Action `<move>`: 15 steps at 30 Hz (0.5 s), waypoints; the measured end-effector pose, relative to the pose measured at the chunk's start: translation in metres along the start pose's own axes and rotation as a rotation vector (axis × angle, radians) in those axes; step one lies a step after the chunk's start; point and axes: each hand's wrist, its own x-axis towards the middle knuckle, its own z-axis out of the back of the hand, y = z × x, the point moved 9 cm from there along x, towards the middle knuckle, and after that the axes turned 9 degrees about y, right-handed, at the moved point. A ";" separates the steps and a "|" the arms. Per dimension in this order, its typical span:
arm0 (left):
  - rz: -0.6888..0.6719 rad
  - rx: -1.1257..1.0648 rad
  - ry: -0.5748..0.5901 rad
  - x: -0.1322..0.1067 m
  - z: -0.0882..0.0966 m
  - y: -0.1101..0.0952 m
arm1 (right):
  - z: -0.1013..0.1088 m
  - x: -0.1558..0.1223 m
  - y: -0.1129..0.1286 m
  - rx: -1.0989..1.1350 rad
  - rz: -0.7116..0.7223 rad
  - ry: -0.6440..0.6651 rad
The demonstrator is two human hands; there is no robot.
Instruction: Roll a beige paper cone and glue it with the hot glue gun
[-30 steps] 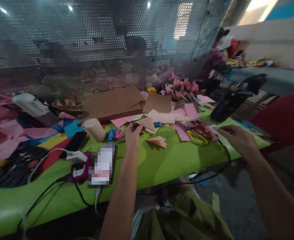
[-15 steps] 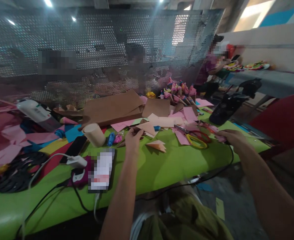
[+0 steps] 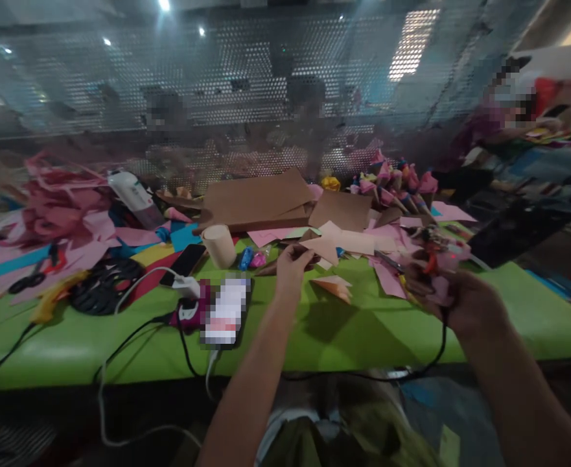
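So my left hand [image 3: 291, 264] has its fingers pinched on a tan paper cone piece [image 3: 323, 248], just past my fingertips. My right hand [image 3: 453, 299] is curled around a corded pink tool, probably a glue gun [image 3: 435, 271]. Gluing stage, I reckon; next I'd need the nozzle lined up at the paper's edge.

Setting: paper-craft workshop with shared benches.

- Worktop [image 3: 343, 331], bright green, long, strewn with craft stock.
- On its far edge: perforated metal screen [image 3: 246, 71] as a divider; blurred figures show behind it.
- Against the screen: flattened brown cardboard [image 3: 258, 200]; to its right, a cluster of finished pink paper cones [image 3: 396, 181].
- In front of the cardboard: cut pink and peach paper sheets [image 3: 358, 241], a paper roll [image 3: 220, 245].
- Left of the cardboard: a heap of pink paper scraps [image 3: 66, 207], a glue gun [image 3: 132, 193], scissors [image 3: 37, 275], coiled black cable [image 3: 100, 295].
- Right of the worktop: another person [image 3: 499, 123] seated at a second bench with coloured paper.
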 end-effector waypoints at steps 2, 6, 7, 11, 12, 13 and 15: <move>0.012 -0.017 -0.006 0.000 -0.002 0.002 | -0.027 0.008 -0.008 0.083 -0.099 0.064; 0.051 -0.023 -0.011 -0.001 -0.001 0.007 | -0.062 0.026 -0.009 0.046 -0.126 0.151; 0.051 -0.018 -0.008 -0.002 0.002 0.009 | -0.068 0.031 -0.008 0.038 -0.114 0.166; 0.022 -0.009 -0.046 -0.014 0.017 0.014 | -0.085 0.043 -0.014 0.041 -0.101 0.221; 0.016 -0.016 -0.064 -0.017 0.021 0.015 | -0.087 0.044 -0.018 0.034 -0.101 0.234; 0.014 -0.026 -0.079 -0.019 0.024 0.017 | -0.088 0.044 -0.023 0.018 -0.102 0.245; 0.012 -0.047 -0.092 -0.023 0.027 0.018 | -0.087 0.042 -0.035 -0.037 -0.115 0.268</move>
